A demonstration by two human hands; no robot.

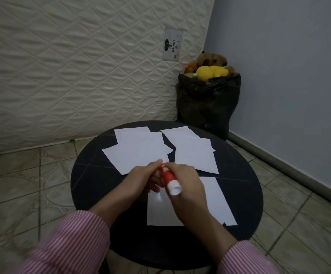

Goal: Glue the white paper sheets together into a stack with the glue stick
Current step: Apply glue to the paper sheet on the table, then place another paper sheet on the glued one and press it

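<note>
A quilted mattress stands on edge against the back, its label reading GAJAH. Beside it in the corner sits a black bag, open at the top and stuffed with soft toys, a yellow one uppermost and a brown one behind it. In front is a round black bench on a tiled floor. White paper sheets lie flat on the bench in three overlapping groups: a far-left group, a far-right group just beside it, and a near group partly under the hands. The sheets are plain white with ragged, uneven outlines where they overlap. Both hands meet above the near group on a glue stick, a red tube with a white end pointing toward the camera. The right hand curls round the tube. The left hand pinches at its far end, perhaps on the cap, though motion blur hides the fingertips. Both wrists wear pink-striped sleeves
</note>
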